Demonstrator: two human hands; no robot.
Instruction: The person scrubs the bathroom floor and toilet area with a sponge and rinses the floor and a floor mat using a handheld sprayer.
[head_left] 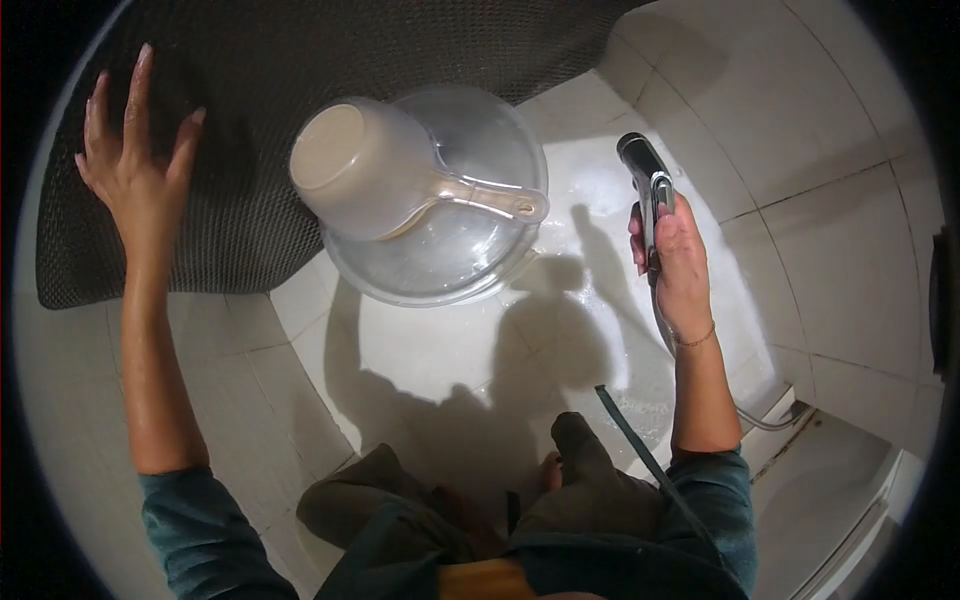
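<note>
My left hand point(140, 170) is spread flat with its fingers apart, overlapping a dark, textured mat point(240, 60) that stands along the back left. In my right hand point(682, 265) is a chrome handheld sprayer point(643, 158), its head pointing up and away from me. A thin hose runs from it down behind my right wrist. Between my hands, a translucent dipper point(375, 165) lies with its base turned up and its handle to the right. It rests on a clear round plastic basin point(440, 275).
Pale floor tiles point(420, 340) with wet patches and my shadow lie in front of me. Tiled walls point(820, 230) rise on the right, and the hose point(770, 426) meets a ledge at lower right. My knees are at the bottom, beside a loose green strap point(640, 440).
</note>
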